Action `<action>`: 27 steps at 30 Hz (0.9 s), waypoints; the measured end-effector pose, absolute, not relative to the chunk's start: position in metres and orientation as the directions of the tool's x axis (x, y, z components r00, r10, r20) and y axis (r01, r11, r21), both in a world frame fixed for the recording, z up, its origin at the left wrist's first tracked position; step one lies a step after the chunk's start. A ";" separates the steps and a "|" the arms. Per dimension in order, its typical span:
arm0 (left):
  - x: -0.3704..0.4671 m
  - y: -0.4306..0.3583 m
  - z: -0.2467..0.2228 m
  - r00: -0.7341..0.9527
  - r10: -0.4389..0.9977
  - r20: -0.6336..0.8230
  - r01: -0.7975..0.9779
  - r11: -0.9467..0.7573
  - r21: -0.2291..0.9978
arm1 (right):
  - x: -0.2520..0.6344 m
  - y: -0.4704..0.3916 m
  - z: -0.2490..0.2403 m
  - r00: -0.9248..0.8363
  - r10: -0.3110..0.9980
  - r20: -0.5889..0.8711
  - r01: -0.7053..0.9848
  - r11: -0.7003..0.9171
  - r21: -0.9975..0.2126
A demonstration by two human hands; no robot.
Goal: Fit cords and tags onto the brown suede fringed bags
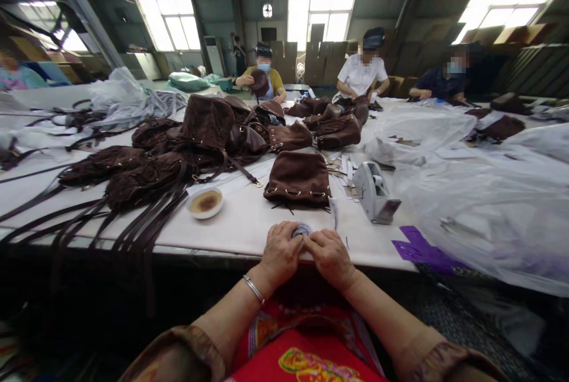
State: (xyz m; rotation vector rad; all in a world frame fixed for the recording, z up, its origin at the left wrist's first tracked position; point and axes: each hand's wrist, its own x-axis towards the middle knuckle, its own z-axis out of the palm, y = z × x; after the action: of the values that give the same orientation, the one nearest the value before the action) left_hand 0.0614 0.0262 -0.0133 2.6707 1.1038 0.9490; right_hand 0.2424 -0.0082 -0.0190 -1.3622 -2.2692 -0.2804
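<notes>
Both hands meet at the table's near edge, around a small wad of greyish cloth (302, 230). My left hand (281, 251) curls its fingers round the wad, with the thumb pressed toward its middle. From the other side my right hand (329, 256) pinches the same wad, its fingers bunched together. Part of the wad is hidden under the fingers. Just beyond them a dark brown drawstring bag (297, 177) lies on the table, its eyelets and cord toward me. Left of the hands stands a white bowl (205, 204) with a brown stain or residue inside.
A pile of brown bags (208, 127) covers the middle left, with long straps (151, 222) hanging over the edge. A grey tape dispenser (373, 195) stands at right, near clear plastic sheeting (480, 210) and purple tape (422, 248). Several people sit or stand across the table.
</notes>
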 end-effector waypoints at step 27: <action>0.069 0.043 -0.028 0.507 0.514 0.692 0.534 -0.817 0.216 | 0.356 0.032 0.056 0.200 0.810 0.551 0.807 0.182 -0.562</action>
State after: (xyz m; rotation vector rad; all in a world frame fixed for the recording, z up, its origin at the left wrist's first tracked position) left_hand 0.0687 0.0430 -0.0277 2.7488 0.9563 1.2486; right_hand 0.3557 0.0317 0.0561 -1.5897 -1.5722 0.0051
